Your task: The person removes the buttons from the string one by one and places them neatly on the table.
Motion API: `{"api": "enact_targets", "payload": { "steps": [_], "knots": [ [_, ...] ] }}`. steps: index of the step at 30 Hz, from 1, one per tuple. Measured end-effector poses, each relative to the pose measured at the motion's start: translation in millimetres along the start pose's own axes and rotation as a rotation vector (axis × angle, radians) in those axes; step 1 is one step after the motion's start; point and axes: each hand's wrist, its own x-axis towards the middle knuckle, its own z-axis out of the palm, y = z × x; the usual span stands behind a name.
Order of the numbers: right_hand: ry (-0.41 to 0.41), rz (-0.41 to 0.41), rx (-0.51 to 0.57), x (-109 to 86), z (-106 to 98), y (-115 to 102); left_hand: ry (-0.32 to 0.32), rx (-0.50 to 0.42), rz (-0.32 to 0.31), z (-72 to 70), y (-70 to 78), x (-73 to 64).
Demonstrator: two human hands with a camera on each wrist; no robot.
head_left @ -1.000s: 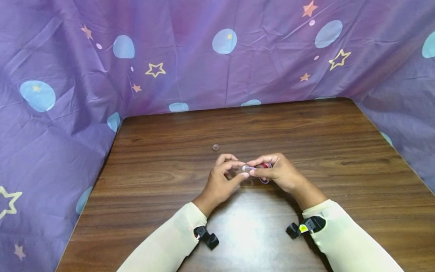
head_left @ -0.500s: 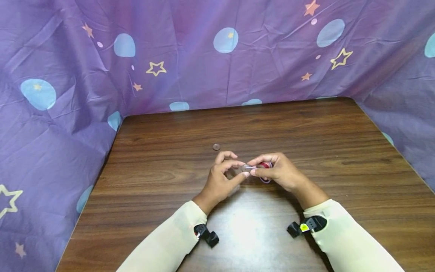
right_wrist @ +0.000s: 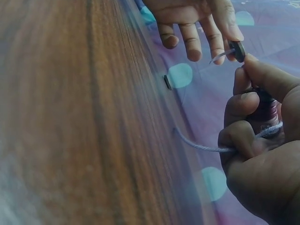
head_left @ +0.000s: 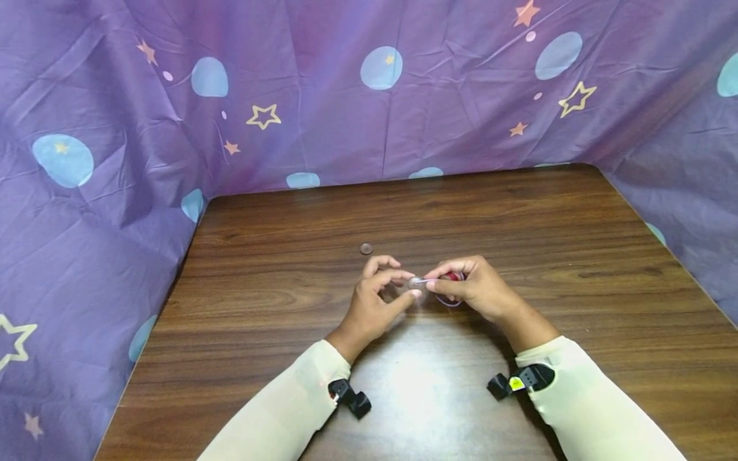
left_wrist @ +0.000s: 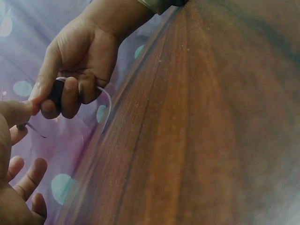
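My left hand (head_left: 376,302) pinches a small round button (right_wrist: 239,51) between thumb and forefinger, its other fingers spread. A thin pale lilac cord (right_wrist: 221,56) passes at the button, its short tip sticking out on the left hand's side. Just to the right, my right hand (head_left: 478,289) pinches the cord close to the button with thumb and forefinger. Its curled fingers also hold a dark red, ridged, spool-like piece (right_wrist: 265,108), partly hidden. From that hand a loop of cord (right_wrist: 199,146) hangs out. A second button (head_left: 366,248) lies on the table beyond the left hand.
The brown wood-grain table (head_left: 277,358) spans the view beneath both hands. A purple curtain (head_left: 323,77) with stars and blue spots hangs behind it and at both sides. Black wrist cameras (head_left: 349,399) sit on the pale sleeves.
My right hand has shifted slightly right, away from the left, and more cord shows between them. The button in my left hand has turned a little. The button on the table stays put.
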Motion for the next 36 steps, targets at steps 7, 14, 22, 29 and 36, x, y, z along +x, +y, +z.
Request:
{"api": "enact_targets", "payload": {
  "steps": [7,14,22,29,36],
  "knots": [
    [0.011,-0.015,0.02,0.1,-3.2,-0.5,0.014,0.011,0.017,2.4,-20.0,1.4],
    [0.032,-0.018,0.012,0.4,-9.1,-2.1,0.041,0.049,0.052,1.3,-22.0,2.0],
    [0.041,-0.034,0.03,-0.7,-15.8,-2.8,0.033,0.053,0.046,1.1,-22.9,2.4],
    [0.046,-0.051,0.06,-1.2,-19.2,-3.6,0.038,0.057,0.047,1.3,-23.3,2.4],
    [0.07,-0.04,0.094,-1.5,-23.7,-4.8,0.041,0.057,0.049,0.2,-22.3,2.3]
  ]
}}
